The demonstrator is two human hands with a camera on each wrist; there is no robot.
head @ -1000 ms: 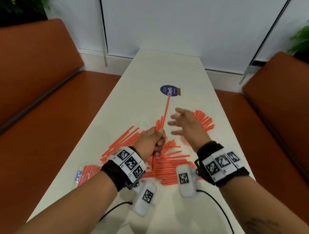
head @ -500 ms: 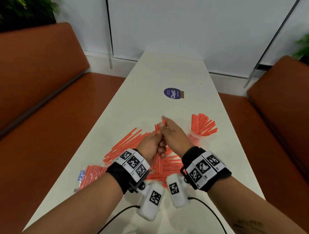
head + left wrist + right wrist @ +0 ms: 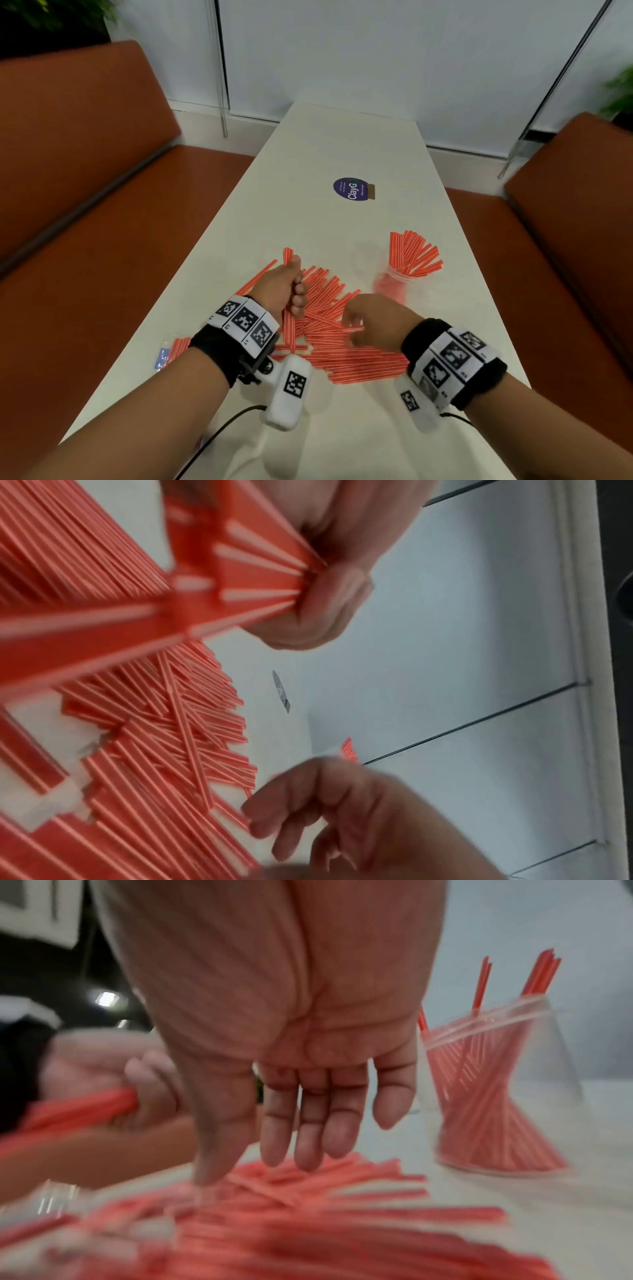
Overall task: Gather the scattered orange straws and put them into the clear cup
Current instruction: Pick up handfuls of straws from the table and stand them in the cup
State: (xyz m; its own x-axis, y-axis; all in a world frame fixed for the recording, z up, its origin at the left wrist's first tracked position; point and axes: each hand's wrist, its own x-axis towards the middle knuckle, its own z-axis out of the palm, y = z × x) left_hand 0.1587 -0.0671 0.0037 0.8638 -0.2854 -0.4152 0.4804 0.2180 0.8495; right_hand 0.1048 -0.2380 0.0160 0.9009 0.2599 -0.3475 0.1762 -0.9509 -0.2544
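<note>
Many orange straws (image 3: 346, 346) lie scattered on the white table (image 3: 329, 144) in front of me. My left hand (image 3: 291, 284) grips a bunch of straws (image 3: 246, 577) in its fist, their tips (image 3: 288, 253) poking out above the thumb. My right hand (image 3: 363, 322) hovers low over the pile with fingers straight and relaxed (image 3: 308, 1123), holding nothing; the thumb tip reaches down to the straws (image 3: 308, 1218). The clear cup (image 3: 394, 284) stands to the right, with many straws (image 3: 412, 253) fanned out of it (image 3: 496, 1096).
A purple round sticker (image 3: 351, 189) sits farther up the table. A packet of straws (image 3: 173, 351) lies at the left table edge. Orange benches (image 3: 85, 205) flank the table on both sides. Cables trail from my wrist cameras (image 3: 287, 394).
My right hand has left the bunch in my left fist and dropped back toward me, down over the scattered pile. The left hand still holds its bunch, now a bit farther left.
</note>
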